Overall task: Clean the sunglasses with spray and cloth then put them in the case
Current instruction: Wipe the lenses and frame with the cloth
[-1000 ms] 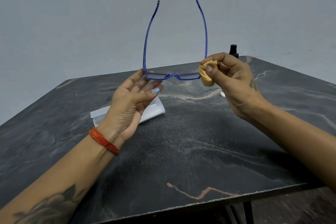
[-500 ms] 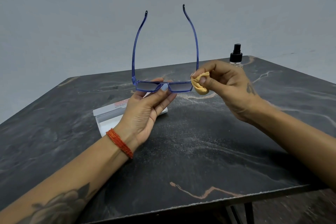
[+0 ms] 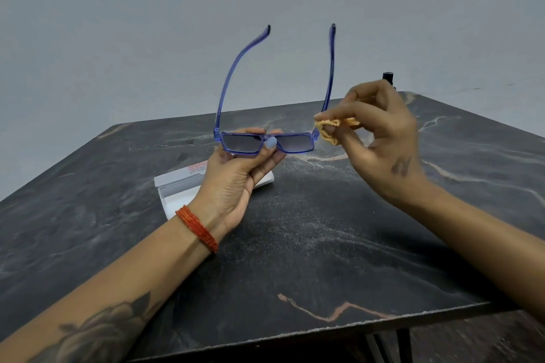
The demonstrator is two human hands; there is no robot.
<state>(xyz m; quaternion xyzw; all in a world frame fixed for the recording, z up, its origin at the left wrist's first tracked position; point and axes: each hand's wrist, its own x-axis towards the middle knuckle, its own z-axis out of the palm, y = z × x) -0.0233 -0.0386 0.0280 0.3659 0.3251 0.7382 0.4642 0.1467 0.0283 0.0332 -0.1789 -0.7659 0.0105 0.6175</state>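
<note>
Left hand point(image 3: 236, 174), right hand point(image 3: 380, 138) — pinching

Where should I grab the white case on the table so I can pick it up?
Probably by its long sides, coming down from above. The white case is a long, flat box lying open on the table, so thumb and fingers should fit across its narrow width. The left hand holding the sunglasses hides its right end, so the bare left end is easier.
</note>
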